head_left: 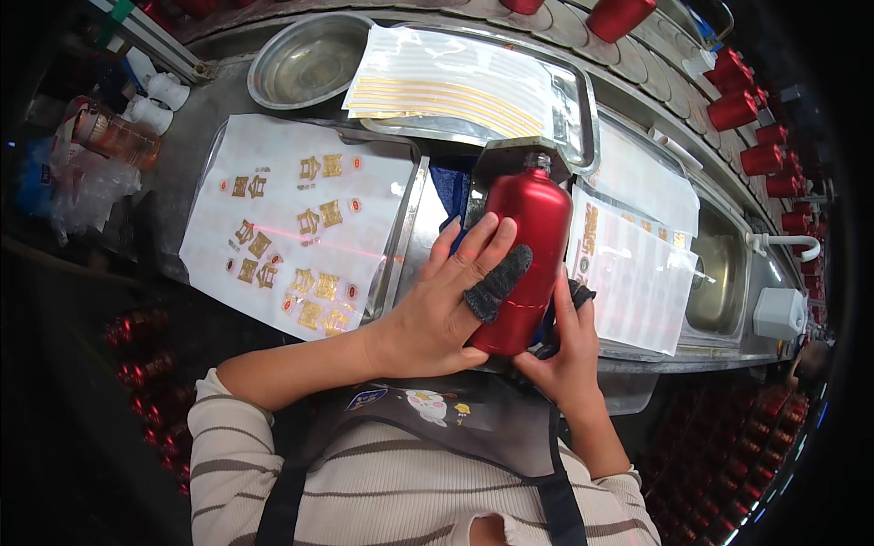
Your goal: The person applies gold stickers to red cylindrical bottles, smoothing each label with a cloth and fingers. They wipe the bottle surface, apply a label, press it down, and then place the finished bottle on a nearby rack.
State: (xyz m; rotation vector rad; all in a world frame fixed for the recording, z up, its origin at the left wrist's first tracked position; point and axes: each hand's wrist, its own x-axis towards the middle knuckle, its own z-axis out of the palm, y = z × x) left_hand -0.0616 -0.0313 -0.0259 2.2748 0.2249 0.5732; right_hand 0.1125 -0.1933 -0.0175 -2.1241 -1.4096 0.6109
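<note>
The person stood over a steel workbench point(187, 155) with a matte red bottle point(528, 250) held between both hands, its narrow neck pointing away from the body. The left hand point(446, 309) lay flat along the bottle's side, fingers spread and pressed to the curved wall, one finger wearing a dark fabric cot point(499, 284). The right hand point(569, 350) was curled around the bottle's base from the other side, with what looked like a dark cloth point(575, 296) bunched against it — so both hands were closed on the bottle, not resting free.

To my eye the step in hand was smoothing or pressing something onto the bottle's surface; I could not see a decal on the side facing up. The next move would call for steady pressure along the curve while the right hand kept the base from rolling.

To the left lay a white transfer sheet point(300, 227) on a shallow steel tray, dotted with gold block motifs and small red round marks, a thin red laser line crossing it. Beyond the bottle another tray held a sheet of gold curved stripes point(455, 86), next to a round steel basin point(305, 59). On the right sat a white ruled sheet point(633, 273) with a gold strip at its edge. Rows of red bottles point(756, 118) lined the far right — more stood in the dark below the bench. A crumpled clear plastic bag point(86, 191) sat at the far left.
</note>
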